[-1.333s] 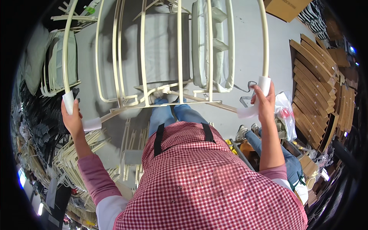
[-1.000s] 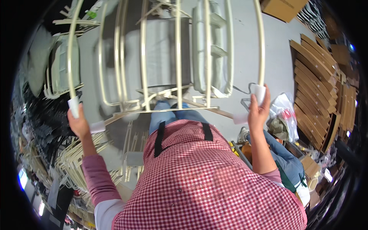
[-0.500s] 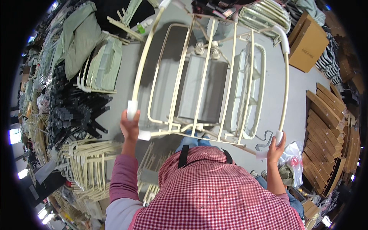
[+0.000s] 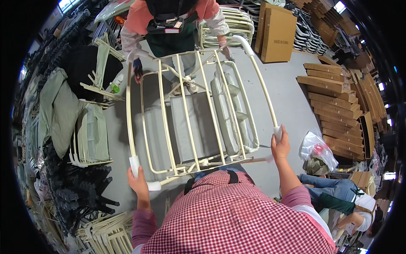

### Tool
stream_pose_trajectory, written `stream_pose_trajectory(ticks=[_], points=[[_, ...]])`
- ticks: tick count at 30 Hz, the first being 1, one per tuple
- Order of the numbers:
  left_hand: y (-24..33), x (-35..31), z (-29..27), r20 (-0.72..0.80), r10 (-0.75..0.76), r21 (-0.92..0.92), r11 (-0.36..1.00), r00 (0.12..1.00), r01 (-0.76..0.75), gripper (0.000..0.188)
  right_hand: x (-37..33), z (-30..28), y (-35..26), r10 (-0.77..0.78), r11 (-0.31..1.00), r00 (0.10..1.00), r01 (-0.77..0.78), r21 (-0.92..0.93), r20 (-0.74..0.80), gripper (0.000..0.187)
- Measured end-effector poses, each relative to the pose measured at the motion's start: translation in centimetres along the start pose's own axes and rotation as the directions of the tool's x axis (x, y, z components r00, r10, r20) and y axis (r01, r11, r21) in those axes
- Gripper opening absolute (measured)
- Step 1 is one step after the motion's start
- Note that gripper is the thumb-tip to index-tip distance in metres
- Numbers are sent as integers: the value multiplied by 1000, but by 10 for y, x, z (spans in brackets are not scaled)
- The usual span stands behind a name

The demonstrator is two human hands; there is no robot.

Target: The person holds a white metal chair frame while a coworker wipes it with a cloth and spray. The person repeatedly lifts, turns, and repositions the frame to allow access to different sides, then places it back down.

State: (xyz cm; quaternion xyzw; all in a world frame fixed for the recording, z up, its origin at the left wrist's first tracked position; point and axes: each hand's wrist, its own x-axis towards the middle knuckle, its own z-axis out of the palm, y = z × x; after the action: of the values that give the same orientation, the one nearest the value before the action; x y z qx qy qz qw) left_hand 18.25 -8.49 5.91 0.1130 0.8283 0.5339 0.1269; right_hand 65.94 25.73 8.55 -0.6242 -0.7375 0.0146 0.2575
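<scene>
Both my hands hold a large cream metal tube frame [image 4: 130,118] in front of my body, its slats running away from me. My left hand [image 4: 138,184] wraps the near left corner, at a white sleeve [image 4: 134,161]. Around the right side tube, by another white sleeve [image 4: 277,131], my right hand [image 4: 281,146] is closed. Under the slats show a grey panel [image 4: 190,127] and a grey-green fabric organizer [image 4: 222,106] with compartments. Across from me stands a co-worker, whose left-side hand [image 4: 137,70] is by the frame's far left corner; whether it touches is unclear.
Black metal parts [image 4: 80,190] and cream frames [image 4: 108,233] are piled at left. Flat brown cartons [image 4: 338,110] are stacked at right, near a clear plastic bag [image 4: 317,150]. Another person [image 4: 347,199] bends at lower right. A tall carton [image 4: 277,36] stands at the back.
The view has swung right and up, bringing the co-worker opposite into sight. The frame sits further left in the picture, its left side lower. Both my hands keep their hold.
</scene>
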Motion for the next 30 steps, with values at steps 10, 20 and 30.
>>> stream_pose_trajectory(ticks=[10,20,30], points=[[-27,-45,4,-22,-229,-378,903,973,204,17,-88,15,25,577,107,470,-854,509,667,38],[72,-25,-13,-35,-325,-658,719,945,223,21,-14,-39,-9,298,-90,809,-504,859,506,12],[128,-23,3,32,-170,-691,709,985,144,22,27,-72,-62,212,329,775,-630,704,595,24]])
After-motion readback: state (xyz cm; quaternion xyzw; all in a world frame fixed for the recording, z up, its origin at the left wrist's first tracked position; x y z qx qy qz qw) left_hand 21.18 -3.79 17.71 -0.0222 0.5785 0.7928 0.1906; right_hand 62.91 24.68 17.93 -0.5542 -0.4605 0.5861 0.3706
